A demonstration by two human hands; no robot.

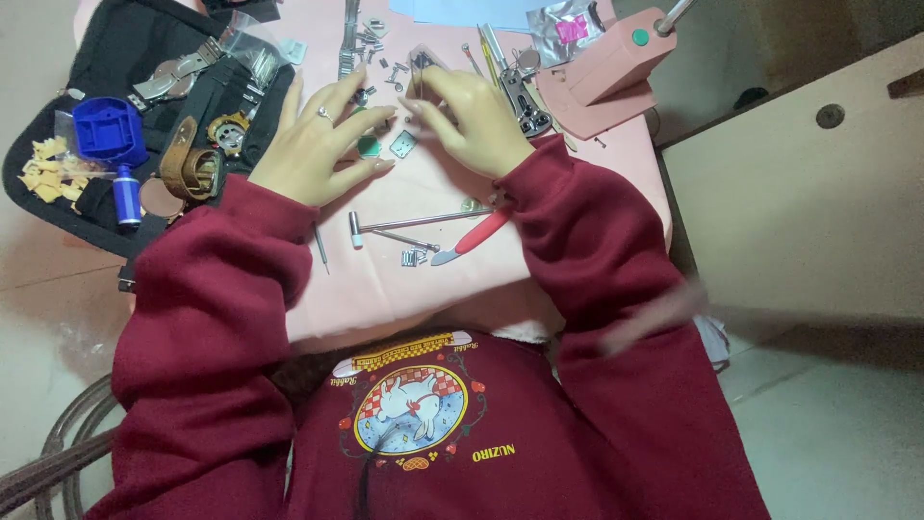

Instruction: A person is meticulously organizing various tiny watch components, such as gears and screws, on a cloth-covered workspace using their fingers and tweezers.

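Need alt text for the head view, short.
A person in a dark red sweatshirt works over a pink table, the right hand pinching a small metal part and the left hand spread flat beside it. Small tools, watch pieces and a black case lie around.

Dim, warm, even indoor light, soft shadows; motion blur smears the right sleeve point(645, 318).

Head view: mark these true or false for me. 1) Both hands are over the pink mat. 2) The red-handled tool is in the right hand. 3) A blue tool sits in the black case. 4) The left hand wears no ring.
1) True: left hand and right hand are over the pink mat.
2) False: the red-handled tool lies on the mat.
3) True: blue tool, black case.
4) False: a ring shows.
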